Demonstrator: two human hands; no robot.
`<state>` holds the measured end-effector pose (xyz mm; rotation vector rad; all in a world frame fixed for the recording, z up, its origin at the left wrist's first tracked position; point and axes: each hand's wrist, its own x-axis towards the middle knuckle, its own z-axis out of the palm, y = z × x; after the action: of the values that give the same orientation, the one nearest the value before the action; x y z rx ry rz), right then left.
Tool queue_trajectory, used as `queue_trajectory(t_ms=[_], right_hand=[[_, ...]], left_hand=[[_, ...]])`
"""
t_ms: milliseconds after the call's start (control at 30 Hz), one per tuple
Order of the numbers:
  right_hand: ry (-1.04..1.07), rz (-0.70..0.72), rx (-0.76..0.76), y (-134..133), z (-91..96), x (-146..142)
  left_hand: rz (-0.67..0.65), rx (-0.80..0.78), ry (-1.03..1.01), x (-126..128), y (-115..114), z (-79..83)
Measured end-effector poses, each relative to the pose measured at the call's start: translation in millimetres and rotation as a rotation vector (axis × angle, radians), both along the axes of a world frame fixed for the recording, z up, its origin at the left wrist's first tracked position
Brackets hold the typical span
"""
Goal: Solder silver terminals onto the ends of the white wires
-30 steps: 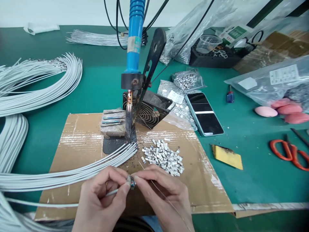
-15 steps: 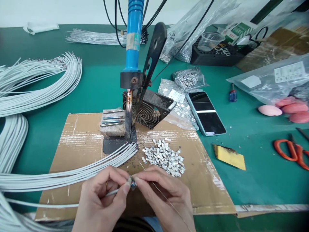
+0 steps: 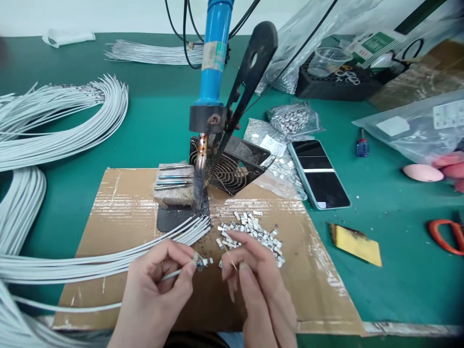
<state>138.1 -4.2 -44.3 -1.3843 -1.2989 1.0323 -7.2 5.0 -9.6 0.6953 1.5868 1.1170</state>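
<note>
My left hand [image 3: 155, 282] pinches a white cable [image 3: 171, 275] near its end, above the cardboard. Coloured wire ends and small white-and-silver pieces [image 3: 206, 262] show just past the fingertips. My right hand [image 3: 259, 285] sits apart to the right, its thumb and fingers closed round a thin strand of solder wire [image 3: 232, 257]. Behind my right hand lies a heap of small white-and-silver pieces [image 3: 255, 227]. A blue-handled soldering iron [image 3: 214, 72] stands tip down in a black clamp, beyond both hands. Left of the heap, a bundle of white cables [image 3: 145, 251] rests on the cardboard.
The cardboard sheet [image 3: 119, 203] covers part of the green table [image 3: 155, 121]. Around it are a fan [image 3: 232, 169], a phone [image 3: 321, 176], a yellow sponge [image 3: 357, 245], red-handled scissors [image 3: 444, 237], plastic bags [image 3: 295, 118] and coiled white cables [image 3: 116, 111].
My right hand has drawn away to the right from the cable end, and small pieces now show there. My left hand keeps its pinch. The whole view has shifted slightly.
</note>
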Motion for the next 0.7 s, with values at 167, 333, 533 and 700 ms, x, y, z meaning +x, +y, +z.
queue_trajectory(t_ms=[167, 333, 533, 700], right_hand=[[-0.041, -0.052, -0.096, 5, 7.9, -5], [-0.093, 0.099, -0.002, 18, 10.1, 4], [0.044, 0.141, 0.049, 31, 10.1, 1], [0.162, 0.042, -0.046, 29, 12.7, -11]], left_hand=[[0.001, 0.043, 0.046, -4, 8, -2.7], [0.000, 0.063, 0.070, -6, 14, -3.2], [-0.005, 0.095, 0.082, -8, 21, -3.0], [-0.144, 0.165, 0.115, -16, 27, -6.8]])
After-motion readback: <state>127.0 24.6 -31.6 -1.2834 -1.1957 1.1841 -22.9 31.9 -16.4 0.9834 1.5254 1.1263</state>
